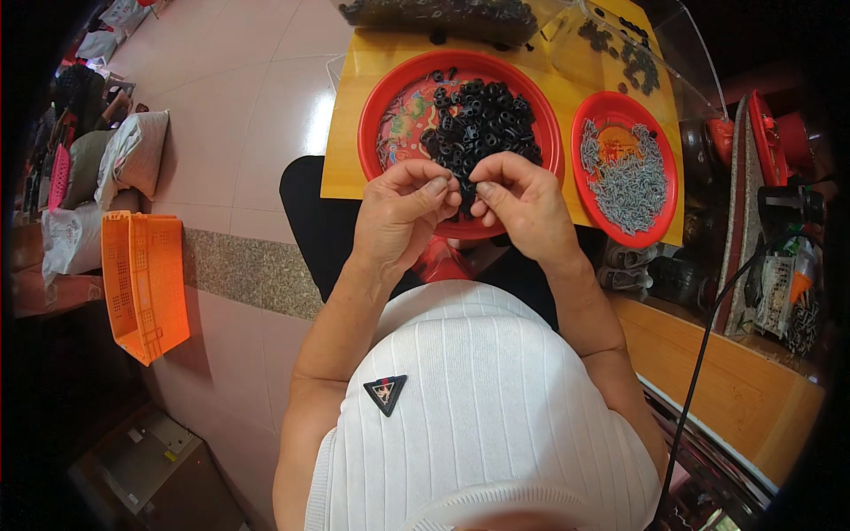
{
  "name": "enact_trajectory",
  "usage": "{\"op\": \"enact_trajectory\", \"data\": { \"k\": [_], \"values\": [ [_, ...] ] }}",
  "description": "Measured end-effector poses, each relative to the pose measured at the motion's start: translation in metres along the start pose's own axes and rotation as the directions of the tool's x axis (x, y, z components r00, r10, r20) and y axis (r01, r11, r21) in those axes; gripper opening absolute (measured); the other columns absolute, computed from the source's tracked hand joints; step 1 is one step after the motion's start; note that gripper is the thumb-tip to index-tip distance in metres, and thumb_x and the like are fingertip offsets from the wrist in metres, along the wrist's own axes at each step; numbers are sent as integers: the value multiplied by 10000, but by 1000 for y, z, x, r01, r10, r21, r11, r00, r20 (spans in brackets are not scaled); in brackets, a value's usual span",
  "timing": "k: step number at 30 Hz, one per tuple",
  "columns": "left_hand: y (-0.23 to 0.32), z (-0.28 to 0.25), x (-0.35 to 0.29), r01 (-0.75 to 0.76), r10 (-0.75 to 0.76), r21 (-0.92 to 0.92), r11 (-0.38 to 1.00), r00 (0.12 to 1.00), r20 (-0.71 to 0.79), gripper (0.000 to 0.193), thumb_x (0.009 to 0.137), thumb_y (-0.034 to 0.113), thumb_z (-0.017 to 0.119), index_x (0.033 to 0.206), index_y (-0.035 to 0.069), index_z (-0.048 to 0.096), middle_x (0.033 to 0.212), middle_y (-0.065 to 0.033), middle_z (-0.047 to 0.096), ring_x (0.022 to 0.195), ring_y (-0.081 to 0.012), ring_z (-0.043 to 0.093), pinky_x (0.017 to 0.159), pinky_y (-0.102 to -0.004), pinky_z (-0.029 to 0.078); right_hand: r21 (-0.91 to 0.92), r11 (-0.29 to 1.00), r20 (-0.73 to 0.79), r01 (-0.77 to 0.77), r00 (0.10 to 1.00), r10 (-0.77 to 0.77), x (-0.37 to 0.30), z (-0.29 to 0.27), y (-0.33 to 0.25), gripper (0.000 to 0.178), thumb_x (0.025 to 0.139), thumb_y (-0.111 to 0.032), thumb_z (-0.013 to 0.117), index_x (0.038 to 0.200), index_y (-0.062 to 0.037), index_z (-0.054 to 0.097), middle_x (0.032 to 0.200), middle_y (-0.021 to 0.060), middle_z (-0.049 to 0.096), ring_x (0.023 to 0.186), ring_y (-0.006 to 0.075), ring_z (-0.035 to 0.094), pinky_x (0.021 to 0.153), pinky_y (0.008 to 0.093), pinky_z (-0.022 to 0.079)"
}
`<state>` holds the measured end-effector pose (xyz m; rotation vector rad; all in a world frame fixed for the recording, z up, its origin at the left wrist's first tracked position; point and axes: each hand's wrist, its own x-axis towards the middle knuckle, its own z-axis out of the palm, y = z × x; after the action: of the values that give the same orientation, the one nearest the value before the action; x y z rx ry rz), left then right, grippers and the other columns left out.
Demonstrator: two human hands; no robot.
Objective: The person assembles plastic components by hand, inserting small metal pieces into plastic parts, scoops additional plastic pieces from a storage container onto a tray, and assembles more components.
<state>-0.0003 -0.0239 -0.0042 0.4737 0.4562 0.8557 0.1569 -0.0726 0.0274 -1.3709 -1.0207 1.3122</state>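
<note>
Over the near side of a round red tray (373,111), my two hands are held close together at the same height. My left hand (398,212) is closed, its thumb pressed against the fingertips. My right hand (529,211) pinches likewise, a short gap from the left. Whatever is between the fingers is too small to make out. Beneath and beyond them the tray holds a heap of small black ring-like pieces (489,119), with a few thin metal bits at its left side. To the right, an oval red tray (577,119) carries many small grey metal screws (627,190).
Both trays rest on a yellow tabletop (343,150). Clear plastic bins (452,19) with more black pieces stand along its far edge. An orange crate (146,283) is on the floor at left. A black cable (699,372) runs down the right side, past cluttered shelves.
</note>
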Motion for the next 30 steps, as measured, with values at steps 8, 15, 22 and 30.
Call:
{"op": "enact_trajectory", "data": {
  "k": [8, 15, 22, 30],
  "values": [
    [-2, 4, -4, -4, 4, -4, 1000, 1000, 6, 115, 777, -27, 570, 891, -20, 568, 821, -114, 605, 709, -165, 591, 659, -277, 493, -56, 993, -105, 107, 988, -113, -6, 15, 4, 106, 793, 42, 515, 896, 22, 532, 798, 49, 573, 681, 75, 550, 594, 211, 473],
    [-5, 2, -3, 16, -14, -60, 998, 999, 29, 153, 772, -29, 569, 923, -13, 559, 812, -114, 604, 694, -171, 590, 674, -287, 498, 243, 970, 37, 20, 999, -30, -1, 8, 11, 82, 806, 2, 546, 888, -6, 552, 741, 22, 587, 608, 41, 531, 524, 165, 438],
    [-5, 2, -1, 53, -51, -137, 989, 998, 22, 178, 761, -36, 568, 936, -7, 554, 812, -115, 600, 718, -179, 585, 701, -293, 483, 269, 959, -89, 86, 994, -64, -2, 14, 15, 99, 806, -11, 554, 905, -11, 560, 731, 17, 589, 594, 34, 521, 508, 153, 426],
    [-7, -5, 1, -5, 10, -122, 992, 999, 38, 185, 748, -47, 574, 927, -5, 557, 803, -115, 595, 716, -181, 574, 680, -278, 469, 347, 936, 11, -53, 999, 52, -2, 3, 15, 72, 825, -16, 519, 894, -6, 539, 681, 22, 540, 570, 69, 509, 506, 178, 427]
  ]
}}
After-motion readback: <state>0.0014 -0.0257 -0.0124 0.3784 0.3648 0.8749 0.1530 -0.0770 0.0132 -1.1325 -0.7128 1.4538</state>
